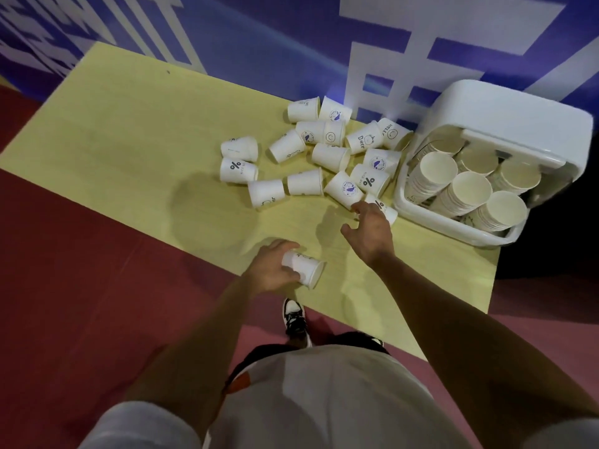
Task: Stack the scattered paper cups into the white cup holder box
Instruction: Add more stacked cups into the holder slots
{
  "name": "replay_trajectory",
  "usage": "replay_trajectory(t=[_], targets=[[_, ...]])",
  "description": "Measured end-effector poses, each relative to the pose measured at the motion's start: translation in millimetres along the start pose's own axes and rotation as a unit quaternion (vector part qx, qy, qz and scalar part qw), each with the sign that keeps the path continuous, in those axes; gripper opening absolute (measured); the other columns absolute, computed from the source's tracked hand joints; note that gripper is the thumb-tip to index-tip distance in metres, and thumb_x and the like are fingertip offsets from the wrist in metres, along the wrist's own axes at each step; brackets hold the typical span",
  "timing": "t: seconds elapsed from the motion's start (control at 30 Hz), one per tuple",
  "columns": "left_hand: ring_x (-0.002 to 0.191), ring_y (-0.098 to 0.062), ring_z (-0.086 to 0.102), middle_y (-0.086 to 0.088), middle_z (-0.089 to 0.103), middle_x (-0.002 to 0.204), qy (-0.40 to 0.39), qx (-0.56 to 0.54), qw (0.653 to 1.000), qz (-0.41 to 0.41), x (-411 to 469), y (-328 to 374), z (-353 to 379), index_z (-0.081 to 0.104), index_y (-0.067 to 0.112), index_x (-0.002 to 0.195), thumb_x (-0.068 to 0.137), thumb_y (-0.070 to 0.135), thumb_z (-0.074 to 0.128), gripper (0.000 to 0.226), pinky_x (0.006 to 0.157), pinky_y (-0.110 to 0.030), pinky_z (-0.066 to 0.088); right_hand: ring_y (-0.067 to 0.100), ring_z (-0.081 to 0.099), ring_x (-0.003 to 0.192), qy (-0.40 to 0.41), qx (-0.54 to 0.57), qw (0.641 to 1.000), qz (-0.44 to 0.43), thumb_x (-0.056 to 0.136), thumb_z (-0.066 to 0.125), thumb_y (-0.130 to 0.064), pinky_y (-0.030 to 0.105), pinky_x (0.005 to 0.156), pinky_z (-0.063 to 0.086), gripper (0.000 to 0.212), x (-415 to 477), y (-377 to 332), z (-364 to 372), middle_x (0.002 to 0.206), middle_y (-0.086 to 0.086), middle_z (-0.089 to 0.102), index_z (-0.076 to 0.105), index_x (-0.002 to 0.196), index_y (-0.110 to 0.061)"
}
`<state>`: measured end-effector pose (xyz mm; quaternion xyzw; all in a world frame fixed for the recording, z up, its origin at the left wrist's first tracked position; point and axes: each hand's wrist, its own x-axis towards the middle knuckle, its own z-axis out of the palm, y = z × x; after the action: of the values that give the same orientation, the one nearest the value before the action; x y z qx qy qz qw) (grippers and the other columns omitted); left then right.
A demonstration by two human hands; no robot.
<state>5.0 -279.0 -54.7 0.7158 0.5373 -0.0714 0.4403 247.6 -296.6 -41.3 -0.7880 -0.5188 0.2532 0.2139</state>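
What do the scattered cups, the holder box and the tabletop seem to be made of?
Cups: matte white paper, apparently; printed logos, thin rims.
Holder box: smooth white plastic, probably; rounded moulded corners, slight sheen.
Tabletop: pale yellowish wood-grain surface; laminate or real wood, cannot tell.

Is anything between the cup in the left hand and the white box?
Yes. The right hand, fingers spread, lies on the line from the held cup in the left hand to the white box, over a loose cup that lies by the box's near wall. Nothing else visible stands there.

"Bear" cup (363, 138), "%" cup (238, 170)
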Motion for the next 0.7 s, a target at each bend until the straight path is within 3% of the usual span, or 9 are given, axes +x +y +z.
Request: replay_trajectory(t=[0.13,0.33,0.5,0.7], targets=[[0.135,-0.022,0.041,-0.001,0.048,0.145,0.003,0.038,0.999,0.032,2.5,0.1,7.8,0.053,0.027,0.140,0.044,0.067,0.056,0.104,0.113,-0.043,0.032,0.031,0.055,0.111,0.018,-0.008,1.000,-0.008,0.081,0.070,-0.020,0.044,0.096,0.046,0.050,-0.6,1.8,-2.7,0.116,0.014,0.060,0.058,0.128,-0.007],[0.135,-0.022,0.040,0.006,0.047,0.144,0.003,0.027,1.000,0.016,11.8,9.2,14.9,0.052,0.034,0.139,0.049,0.044,0.062,0.092,0.109,-0.038,0.031,0.032,0.056,0.109,0.051,-0.031,0.998,0.005,0.079,0.071,-0.020,0.043,0.096,0.045,0.047,0.2,15.3,-2.6,0.117,0.012,0.060,0.059,0.123,-0.007],[0.133,-0.024,0.041,0.008,0.048,0.142,-0.003,0.042,0.999,0.032,24.2,9.6,21.3,0.051,0.041,0.137,0.042,0.059,0.053,0.097,0.108,-0.048,0.034,0.032,0.055,0.113,0.038,-0.043,0.998,0.016,0.080,0.071,-0.021,0.043,0.100,0.044,0.049,5.6,24.3,-5.5,0.122,0.012,0.060,0.059,0.126,-0.007],[0.126,-0.024,0.046,0.009,0.055,0.132,0.019,0.019,0.999,0.031,40.1,23.0,15.7,0.054,0.040,0.131,0.048,0.057,0.061,0.085,0.105,-0.045,0.037,0.031,0.053,0.110,0.051,-0.038,0.998,0.029,0.081,0.071,-0.020,0.043,0.097,0.043,0.052,17.6,31.2,-11.0,0.119,0.012,0.058,0.056,0.129,-0.007]])
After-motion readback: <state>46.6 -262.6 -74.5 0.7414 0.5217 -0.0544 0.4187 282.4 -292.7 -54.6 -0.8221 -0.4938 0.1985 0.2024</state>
